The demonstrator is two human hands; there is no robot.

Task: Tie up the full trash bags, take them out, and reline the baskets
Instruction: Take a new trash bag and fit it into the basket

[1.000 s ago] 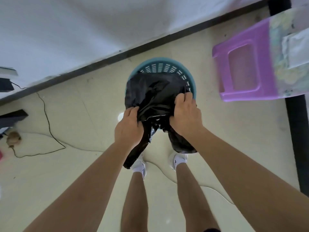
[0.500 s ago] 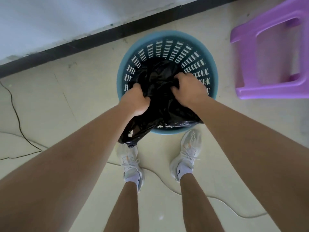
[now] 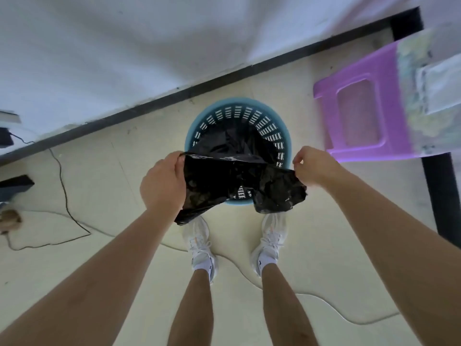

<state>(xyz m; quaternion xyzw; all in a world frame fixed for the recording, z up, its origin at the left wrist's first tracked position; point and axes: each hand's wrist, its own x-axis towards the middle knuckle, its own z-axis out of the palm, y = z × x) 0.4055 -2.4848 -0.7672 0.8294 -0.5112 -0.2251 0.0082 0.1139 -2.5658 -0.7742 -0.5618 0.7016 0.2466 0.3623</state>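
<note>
A round blue slotted basket (image 3: 283,137) stands on the floor against the wall, right in front of my feet. A black trash bag (image 3: 224,181) hangs partly inside it, its mouth stretched wide above the near rim. My left hand (image 3: 163,184) pinches the bag's left edge. My right hand (image 3: 315,168) pinches the right edge, and a crumpled flap droops below it outside the basket. The basket's bottom is hidden by the bag.
A purple plastic stool (image 3: 361,116) stands to the right of the basket, with a patterned surface behind it. A dark baseboard (image 3: 149,108) runs along the white wall. Thin cables (image 3: 64,196) trail across the cream floor on the left and by my shoes.
My hands have come up out of the basket and moved apart, pulling the bag's mouth wide. The view has risen and pulled back from the basket.
</note>
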